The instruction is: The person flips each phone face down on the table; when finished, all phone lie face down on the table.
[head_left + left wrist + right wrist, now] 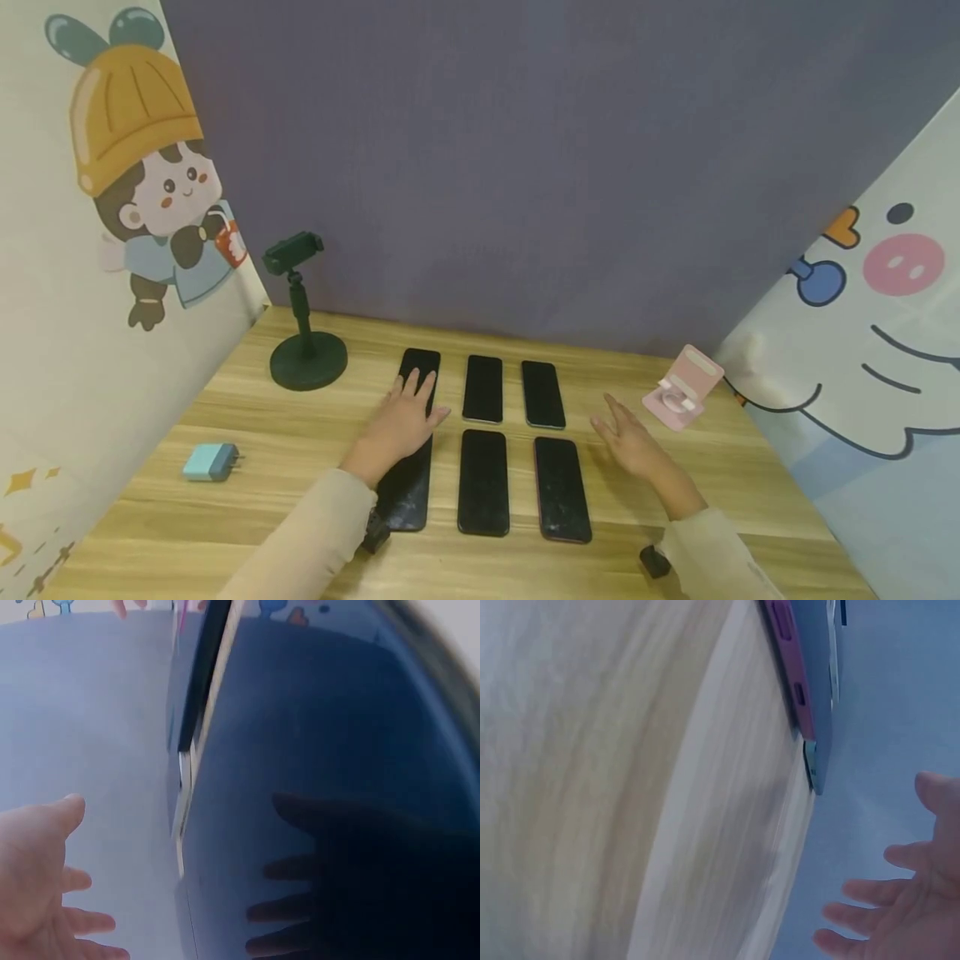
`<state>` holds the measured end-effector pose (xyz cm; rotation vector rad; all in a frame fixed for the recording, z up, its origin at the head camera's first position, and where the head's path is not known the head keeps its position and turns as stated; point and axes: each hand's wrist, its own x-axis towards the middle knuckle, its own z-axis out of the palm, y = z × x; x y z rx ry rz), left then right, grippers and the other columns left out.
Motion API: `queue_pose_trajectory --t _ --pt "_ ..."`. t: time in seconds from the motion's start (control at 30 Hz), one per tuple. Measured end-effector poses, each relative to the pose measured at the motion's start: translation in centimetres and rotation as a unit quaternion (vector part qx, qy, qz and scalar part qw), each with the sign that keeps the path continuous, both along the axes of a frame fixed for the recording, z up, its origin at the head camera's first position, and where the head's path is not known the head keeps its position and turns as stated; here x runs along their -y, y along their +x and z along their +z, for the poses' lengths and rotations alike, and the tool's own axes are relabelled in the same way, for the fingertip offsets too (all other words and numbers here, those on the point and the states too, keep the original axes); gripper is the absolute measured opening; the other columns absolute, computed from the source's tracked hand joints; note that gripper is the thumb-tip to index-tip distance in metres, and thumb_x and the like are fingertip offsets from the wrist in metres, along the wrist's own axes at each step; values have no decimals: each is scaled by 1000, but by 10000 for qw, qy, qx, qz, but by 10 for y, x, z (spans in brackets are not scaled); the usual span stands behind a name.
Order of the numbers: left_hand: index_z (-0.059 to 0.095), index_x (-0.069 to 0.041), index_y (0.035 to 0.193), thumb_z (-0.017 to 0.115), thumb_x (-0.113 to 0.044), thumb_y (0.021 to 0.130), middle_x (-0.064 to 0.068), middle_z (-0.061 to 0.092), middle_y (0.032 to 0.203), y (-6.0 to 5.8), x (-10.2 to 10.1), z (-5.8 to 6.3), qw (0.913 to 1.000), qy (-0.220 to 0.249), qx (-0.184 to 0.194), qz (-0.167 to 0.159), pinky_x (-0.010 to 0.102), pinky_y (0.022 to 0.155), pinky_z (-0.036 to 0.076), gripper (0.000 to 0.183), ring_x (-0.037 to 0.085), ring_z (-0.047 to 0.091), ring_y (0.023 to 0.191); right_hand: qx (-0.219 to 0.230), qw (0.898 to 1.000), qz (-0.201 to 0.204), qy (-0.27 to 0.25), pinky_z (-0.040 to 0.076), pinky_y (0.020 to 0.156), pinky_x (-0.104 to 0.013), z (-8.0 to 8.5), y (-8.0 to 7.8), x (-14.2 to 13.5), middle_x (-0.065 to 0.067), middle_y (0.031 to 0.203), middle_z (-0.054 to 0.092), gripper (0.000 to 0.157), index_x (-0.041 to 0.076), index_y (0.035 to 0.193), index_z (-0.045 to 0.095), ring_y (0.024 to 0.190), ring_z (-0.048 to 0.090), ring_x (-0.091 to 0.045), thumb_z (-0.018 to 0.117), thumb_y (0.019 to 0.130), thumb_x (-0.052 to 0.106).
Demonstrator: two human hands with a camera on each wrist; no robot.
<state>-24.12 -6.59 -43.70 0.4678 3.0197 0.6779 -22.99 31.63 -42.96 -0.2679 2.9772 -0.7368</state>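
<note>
My left hand (pixel 402 423), fingers spread, is over the leftmost black phone screen (pixel 403 492). Its middle covers that dark column, so I cannot tell whether one long device or two phones lie there. In the left wrist view the hand (pixel 34 881) hovers apart from a glossy dark screen (pixel 337 735) that mirrors it. Beside it lie two upper phones (pixel 483 388), (pixel 543 393) and two lower phones (pixel 483 483), (pixel 562 490), screens up. My right hand (pixel 633 446), fingers extended and holding nothing, hovers right of the phones; the right wrist view shows a pink phone edge (pixel 791 667).
A black phone stand (pixel 303 333) with a round base stands at the back left. A blue and grey charger plug (pixel 212 462) lies at the left of the wooden table (pixel 315 442). At the back right is an unfolded pink stand (pixel 684 388). Behind rises a grey-purple panel (pixel 510 167).
</note>
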Motion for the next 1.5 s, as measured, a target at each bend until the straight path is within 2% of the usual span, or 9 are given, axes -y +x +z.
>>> queue_pose_trajectory --t 0.3,0.5,0.73,0.83,0.93,1.17,1.33,1.4,1.5 --pt "31 1 150 55 -36 100 29 27 151 6 -42 5 9957 809 -112 -432 55 108 28 67 47 26 137 43 9999 -35 -138 18 105 -67 3 10 7 -37 147 24 66 -6 152 17 132 22 -57 35 106 39" --pt "33 -3 150 54 -35 101 25 35 147 9 -69 4 9913 1199 -16 -534 52 101 40 63 42 37 133 6 9994 -48 -349 28 103 -66 1 16 12 -41 140 33 63 -6 150 22 124 39 -55 40 106 35" --pt "35 -2 148 57 -30 100 24 48 136 12 -101 -2 9836 1610 320 -742 45 93 48 60 35 56 115 7 9988 -21 -479 43 93 -60 -4 19 16 -39 134 42 59 -6 148 27 110 56 -48 44 105 31" --pt "34 -4 149 57 -31 100 25 47 138 14 -111 -5 9824 1654 467 -736 47 95 47 61 36 53 120 1 9987 12 -511 42 94 -61 -7 22 18 -38 132 44 59 -7 147 29 111 55 -49 46 105 29" --pt "33 -3 150 58 -32 99 26 48 137 16 -119 -8 9802 1746 602 -717 47 92 49 63 35 58 113 16 9984 33 -564 41 95 -61 -8 24 20 -37 130 47 57 -8 146 31 113 54 -49 47 104 28" --pt "38 -1 146 59 -31 99 24 52 134 16 -135 -16 9753 1954 828 -616 48 93 48 60 36 55 118 220 9969 65 -748 51 84 -54 -9 28 26 -30 124 54 58 -8 145 33 108 58 -45 49 103 28" --pt "49 2 135 63 -24 97 14 66 106 16 -143 -23 9698 2179 873 -659 38 77 54 49 24 65 90 328 9960 62 -825 52 81 -53 -11 30 30 -27 115 59 57 -9 141 37 103 59 -44 57 100 24" --pt "53 4 130 65 -20 95 8 67 91 17 -146 -24 9679 2263 843 -691 33 69 53 44 18 64 78 301 9962 50 -814 52 79 -51 -13 31 31 -24 110 62 54 -9 139 41 99 61 -40 60 98 21" --pt "57 3 125 67 -18 93 5 64 85 17 -150 -26 9691 2266 757 -619 31 66 51 39 16 60 73 321 9949 66 -952 54 70 -43 -14 32 32 -19 103 64 50 -9 135 45 85 64 -31 63 96 18"
